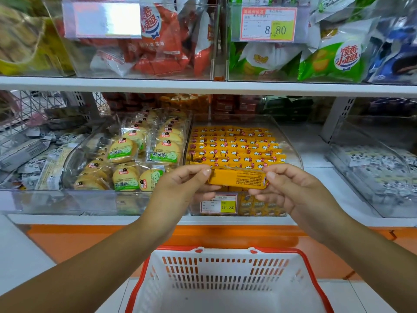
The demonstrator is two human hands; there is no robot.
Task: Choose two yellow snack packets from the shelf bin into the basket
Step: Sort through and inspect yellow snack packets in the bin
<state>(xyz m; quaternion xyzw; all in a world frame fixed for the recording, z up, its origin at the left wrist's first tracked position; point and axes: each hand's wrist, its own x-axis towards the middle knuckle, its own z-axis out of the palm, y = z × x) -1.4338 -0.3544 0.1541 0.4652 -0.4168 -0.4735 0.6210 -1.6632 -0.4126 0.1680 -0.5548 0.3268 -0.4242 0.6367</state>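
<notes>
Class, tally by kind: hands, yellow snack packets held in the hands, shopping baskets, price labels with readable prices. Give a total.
Hands: 2, left hand and right hand
Yellow snack packet pinched between them: 1
White plastic basket with red rim: 1
Readable price labels: 2, 8.80 label and 15.80 label
Total: 6

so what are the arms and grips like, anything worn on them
The left forearm and right forearm are bare to the frame edge, no sleeves showing. The left grip and right grip are bare too: no gloves, rings, watch or wristbands. The nails that show look short and unpainted.
</notes>
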